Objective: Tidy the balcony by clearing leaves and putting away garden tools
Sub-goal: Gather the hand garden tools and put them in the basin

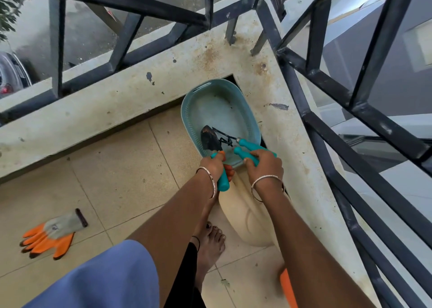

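While over the basket (pixel 185 111), tools (pixel 209 140) in both hands (pixel 214 165) (pixel 264 162).

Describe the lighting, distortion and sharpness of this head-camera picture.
Head view: soft even daylight, no hard shadows; the wide lens skews the railing and ledge; the trowel in the left hand, the teal handles in the right hand and the basket are sharp; the street beyond the bars looks hazy.
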A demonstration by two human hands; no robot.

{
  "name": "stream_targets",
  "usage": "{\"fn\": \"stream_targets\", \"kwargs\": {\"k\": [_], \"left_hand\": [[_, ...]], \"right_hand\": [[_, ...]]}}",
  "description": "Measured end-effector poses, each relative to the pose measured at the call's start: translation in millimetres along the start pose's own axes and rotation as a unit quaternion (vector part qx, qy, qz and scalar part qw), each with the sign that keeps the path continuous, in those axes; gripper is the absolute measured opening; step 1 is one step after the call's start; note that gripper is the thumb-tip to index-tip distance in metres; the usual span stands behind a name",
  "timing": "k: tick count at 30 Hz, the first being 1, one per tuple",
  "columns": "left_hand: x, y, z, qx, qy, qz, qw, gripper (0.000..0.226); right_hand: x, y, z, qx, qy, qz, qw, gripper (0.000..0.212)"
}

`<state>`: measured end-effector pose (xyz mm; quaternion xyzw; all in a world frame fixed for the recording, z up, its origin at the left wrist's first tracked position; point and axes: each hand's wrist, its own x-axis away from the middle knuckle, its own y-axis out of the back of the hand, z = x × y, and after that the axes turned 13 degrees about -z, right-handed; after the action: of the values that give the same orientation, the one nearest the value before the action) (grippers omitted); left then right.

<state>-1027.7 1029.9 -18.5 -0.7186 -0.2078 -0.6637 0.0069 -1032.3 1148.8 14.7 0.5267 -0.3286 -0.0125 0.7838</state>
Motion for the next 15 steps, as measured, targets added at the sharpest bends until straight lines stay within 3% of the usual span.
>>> {"fn": "stream_targets", "kwargs": {"k": [9,15], "left_hand": [[4,-9,14,0.038,-0.011,-0.043,0.998,0.016],[6,-11,23,0.026,0.008,-0.028,0.999,0.017]], "right_hand": [[-1,-3,-11,-0.086,0.005,-0.055,0.995,0.032],[-2,-8,-19,-0.092,0.005,-0.045,0.995,0.030]]}}
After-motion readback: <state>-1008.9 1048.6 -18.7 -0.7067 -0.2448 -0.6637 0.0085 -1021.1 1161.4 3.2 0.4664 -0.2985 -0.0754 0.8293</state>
